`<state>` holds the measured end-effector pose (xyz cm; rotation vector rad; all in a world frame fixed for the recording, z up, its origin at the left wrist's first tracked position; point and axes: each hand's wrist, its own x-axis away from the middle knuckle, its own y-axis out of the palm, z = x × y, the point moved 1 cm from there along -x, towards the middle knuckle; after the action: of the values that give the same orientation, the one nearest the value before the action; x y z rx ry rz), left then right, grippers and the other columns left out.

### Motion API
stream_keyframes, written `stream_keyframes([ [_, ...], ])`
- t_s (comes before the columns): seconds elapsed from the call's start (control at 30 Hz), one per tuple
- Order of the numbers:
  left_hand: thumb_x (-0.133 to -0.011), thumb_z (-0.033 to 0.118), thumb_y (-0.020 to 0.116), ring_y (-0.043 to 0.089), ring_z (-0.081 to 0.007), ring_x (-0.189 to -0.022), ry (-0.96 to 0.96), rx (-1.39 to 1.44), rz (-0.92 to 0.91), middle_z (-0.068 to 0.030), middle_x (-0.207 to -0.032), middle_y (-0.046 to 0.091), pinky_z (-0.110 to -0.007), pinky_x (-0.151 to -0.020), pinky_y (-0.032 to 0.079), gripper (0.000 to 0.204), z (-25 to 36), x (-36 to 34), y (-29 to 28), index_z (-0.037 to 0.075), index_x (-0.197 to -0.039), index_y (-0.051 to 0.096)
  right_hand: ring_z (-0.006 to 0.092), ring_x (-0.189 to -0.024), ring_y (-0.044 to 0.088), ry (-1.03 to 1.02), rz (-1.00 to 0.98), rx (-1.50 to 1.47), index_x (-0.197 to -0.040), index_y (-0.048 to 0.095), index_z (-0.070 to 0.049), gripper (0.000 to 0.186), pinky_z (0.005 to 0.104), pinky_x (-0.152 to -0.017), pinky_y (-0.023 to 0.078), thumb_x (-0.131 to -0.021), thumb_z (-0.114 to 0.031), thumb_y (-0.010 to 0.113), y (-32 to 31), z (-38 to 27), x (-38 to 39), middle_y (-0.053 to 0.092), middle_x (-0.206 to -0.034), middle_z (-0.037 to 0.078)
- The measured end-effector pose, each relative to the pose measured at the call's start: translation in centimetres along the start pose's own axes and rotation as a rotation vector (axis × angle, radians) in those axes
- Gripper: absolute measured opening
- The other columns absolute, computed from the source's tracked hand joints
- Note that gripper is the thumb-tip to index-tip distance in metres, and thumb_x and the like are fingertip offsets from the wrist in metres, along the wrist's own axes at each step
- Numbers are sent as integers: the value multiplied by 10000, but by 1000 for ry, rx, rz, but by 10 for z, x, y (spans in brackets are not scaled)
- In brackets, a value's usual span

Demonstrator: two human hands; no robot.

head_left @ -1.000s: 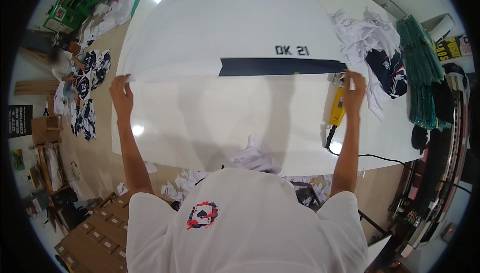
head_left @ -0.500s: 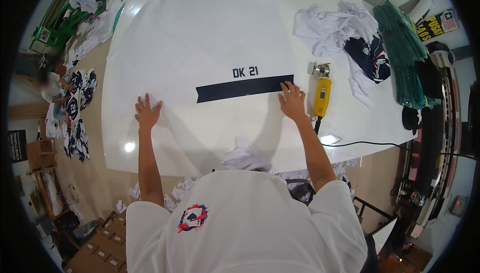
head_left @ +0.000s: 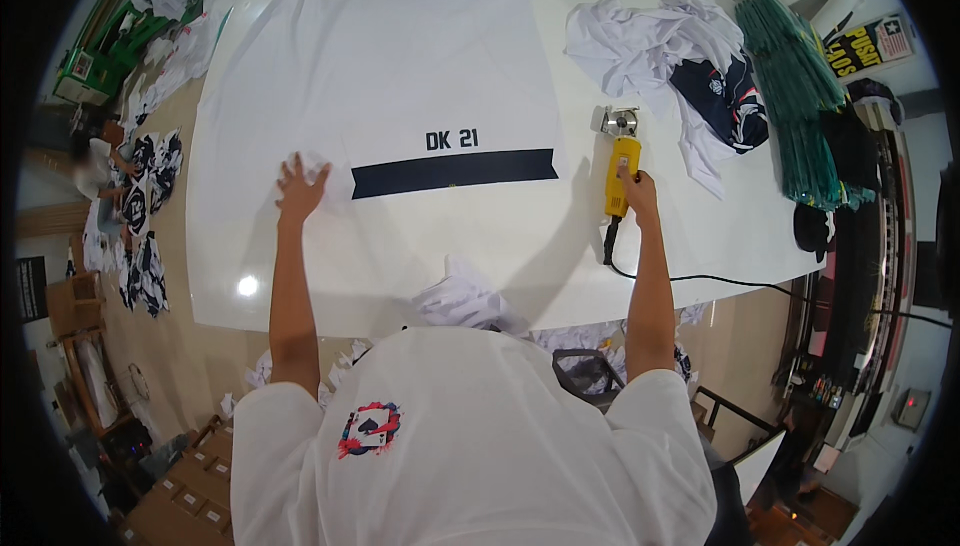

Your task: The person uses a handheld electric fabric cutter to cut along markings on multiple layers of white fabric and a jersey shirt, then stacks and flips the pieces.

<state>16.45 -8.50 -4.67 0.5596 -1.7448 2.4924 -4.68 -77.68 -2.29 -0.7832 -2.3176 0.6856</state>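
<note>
A large sheet of white fabric [head_left: 400, 56] lies spread over the white table. Along its near part runs a dark navy printed band [head_left: 455, 175], with short dark lettering just above it. My left hand [head_left: 301, 189] rests with spread fingers on the fabric, left of the band. To the right of the sheet, my right hand [head_left: 637, 193] is wrapped around the yellow body of an electric rotary fabric cutter [head_left: 621, 161]. The cutter's metal blade head points away from me, and its black cord trails off to the right.
Crumpled white fabric [head_left: 630, 51] and a navy piece [head_left: 703, 88] lie at the table's far right, beside stacked green plastic [head_left: 795, 96]. A white scrap [head_left: 468, 296] bunches at the near edge. Cardboard boxes [head_left: 190, 496] stand lower left. Another person works at far left.
My right hand has left the band's right end and taken hold of the cutter. My left hand stays on the fabric. The whole view has shifted slightly.
</note>
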Motion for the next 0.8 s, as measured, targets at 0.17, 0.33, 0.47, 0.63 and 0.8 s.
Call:
stream_keyframes([
  [0.17, -859, 827, 572, 63, -542, -1567, 46, -188, -71, -196, -1744, 69, -815, -1140, 129, 1091, 9, 12, -20, 247, -1686, 159, 233, -848, 706, 27, -141, -204, -1166, 607, 86, 649, 363, -675, 603, -939, -509, 726, -7, 8, 2, 678, -988, 141],
  [0.33, -846, 808, 618, 46, -549, -1566, 65, -235, 26, -205, -1742, 63, -823, -1134, 118, 1095, -46, 8, -8, 257, -1682, 177, 312, -864, 747, 94, -287, -485, -1237, 446, 31, 462, 454, -663, 676, -999, -298, 667, -11, -11, 109, 640, -998, 159],
  [0.47, -800, 805, 676, 30, -571, -1558, 212, -193, 0, -209, -1741, 60, -835, -1127, 109, 1128, 52, 48, 18, 284, -1678, 194, 384, -876, 747, -44, -222, 154, -1262, 443, 24, 544, 467, -705, 599, -951, -314, 735, -16, 11, 181, 686, -1006, 288],
  [0.63, -658, 789, 810, -10, -573, -1559, 164, -216, -138, -176, -1752, 38, -861, -1103, 107, 1268, 88, 73, 29, 337, -1674, 199, 527, -977, 681, -303, -250, 406, -1306, 432, 43, 559, 535, -823, 555, -946, -267, 728, 1, -9, 234, 676, -1065, 342],
  [0.8, -654, 776, 822, -28, -570, -1560, 153, -183, -145, -171, -1755, 25, -858, -1107, 106, 1266, 91, 73, 29, 339, -1673, 209, 541, -978, 672, -364, -279, 435, -1328, 408, 60, 569, 539, -814, 559, -957, -252, 706, 18, -20, 221, 659, -1088, 357],
])
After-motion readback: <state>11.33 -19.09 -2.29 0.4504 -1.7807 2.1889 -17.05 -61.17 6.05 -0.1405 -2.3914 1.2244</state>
